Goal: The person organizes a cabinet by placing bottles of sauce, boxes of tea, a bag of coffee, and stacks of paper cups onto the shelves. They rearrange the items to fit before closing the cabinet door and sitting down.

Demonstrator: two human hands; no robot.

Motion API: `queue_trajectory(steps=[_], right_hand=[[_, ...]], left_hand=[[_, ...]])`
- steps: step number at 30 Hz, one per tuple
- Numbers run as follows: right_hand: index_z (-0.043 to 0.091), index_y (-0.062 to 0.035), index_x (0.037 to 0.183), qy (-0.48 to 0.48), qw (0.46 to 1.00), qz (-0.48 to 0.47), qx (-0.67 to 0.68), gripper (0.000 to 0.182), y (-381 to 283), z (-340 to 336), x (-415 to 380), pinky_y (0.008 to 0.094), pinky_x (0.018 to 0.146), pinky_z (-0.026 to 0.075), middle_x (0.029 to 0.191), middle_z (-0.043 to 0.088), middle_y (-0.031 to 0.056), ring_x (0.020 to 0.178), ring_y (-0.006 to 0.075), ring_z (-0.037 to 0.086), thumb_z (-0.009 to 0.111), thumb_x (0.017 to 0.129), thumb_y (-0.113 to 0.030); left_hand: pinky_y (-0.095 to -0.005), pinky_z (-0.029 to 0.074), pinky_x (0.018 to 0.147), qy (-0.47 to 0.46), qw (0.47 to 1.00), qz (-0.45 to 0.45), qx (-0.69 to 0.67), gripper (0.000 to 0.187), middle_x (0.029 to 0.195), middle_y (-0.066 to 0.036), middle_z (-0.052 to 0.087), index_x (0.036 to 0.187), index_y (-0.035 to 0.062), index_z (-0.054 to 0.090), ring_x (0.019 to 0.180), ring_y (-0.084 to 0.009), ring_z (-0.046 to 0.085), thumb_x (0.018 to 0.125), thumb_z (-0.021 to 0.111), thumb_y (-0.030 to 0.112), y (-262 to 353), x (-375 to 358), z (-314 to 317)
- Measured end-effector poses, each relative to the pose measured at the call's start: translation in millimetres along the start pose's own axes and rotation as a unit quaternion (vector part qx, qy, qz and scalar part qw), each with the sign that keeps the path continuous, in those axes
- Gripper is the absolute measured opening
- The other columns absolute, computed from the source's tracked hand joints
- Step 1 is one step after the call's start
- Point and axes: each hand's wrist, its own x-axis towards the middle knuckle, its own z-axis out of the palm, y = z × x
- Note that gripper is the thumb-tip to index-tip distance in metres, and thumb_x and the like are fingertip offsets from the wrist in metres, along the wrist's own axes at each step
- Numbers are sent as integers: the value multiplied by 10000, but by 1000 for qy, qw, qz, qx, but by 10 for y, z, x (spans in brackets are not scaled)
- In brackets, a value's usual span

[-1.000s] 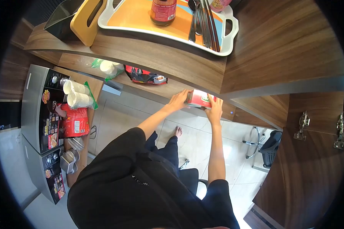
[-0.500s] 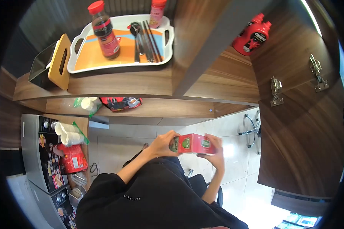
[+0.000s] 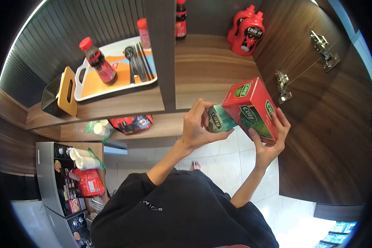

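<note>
My right hand (image 3: 273,138) is closed around a red Cozy tea box (image 3: 239,99), which is tilted in front of the open cupboard. A smaller green Cozy tea box (image 3: 224,119) is gripped by my left hand (image 3: 197,126), thumb below and fingers above. The green box overlaps the lower left side of the red one in this view. Both boxes are at the front edge of the cupboard shelf (image 3: 206,70). Two red Chin-su sauce bottles (image 3: 249,35) stand at the back right of that shelf, and a dark bottle (image 3: 181,20) stands at its left.
Left of the upright divider (image 3: 160,53), a white tray (image 3: 82,94) carries a red-capped bottle (image 3: 98,62) and cutlery. The cupboard door (image 3: 314,124) hangs open at the right. Cups (image 3: 84,161) and a red bag (image 3: 90,182) sit at lower left.
Both hands have risen and moved right toward the cupboard with the tea boxes. The red and green boxes now show separately. The view has shifted, bringing more of the right-hand shelf into sight.
</note>
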Motion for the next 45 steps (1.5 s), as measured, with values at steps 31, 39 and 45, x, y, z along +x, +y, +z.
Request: queue_trajectory(steps=[31, 39, 45], right_hand=[[606, -82, 1243, -63, 995, -73, -41, 571, 103, 168, 556, 444, 1100, 381, 1367, 565, 72, 1348, 313, 439, 818, 714, -61], [618, -76, 1196, 32, 981, -133, -137, 486, 524, 492, 969, 446, 1075, 393, 1316, 566, 85, 1284, 315, 478, 811, 751, -105], [600, -78, 1232, 47, 964, -160, -209, 482, 808, 609, 1261, 465, 1094, 359, 1367, 498, 101, 1306, 340, 414, 786, 792, -142]], left_hand=[[-250, 584, 623, 95, 976, -161, -111, 433, 974, -106, 622, 1142, -70, 551, 743, -111, 646, 783, 791, -40, -267, 224, 654], [-433, 570, 682, -124, 985, -20, 122, 277, 967, -214, 586, 1044, -58, 507, 782, -361, 652, 844, 681, 25, -523, 682, 1198], [-460, 534, 704, -175, 938, 99, 283, 373, 981, -206, 562, 1091, -44, 485, 851, -370, 633, 777, 661, 51, -857, 1024, 1510]])
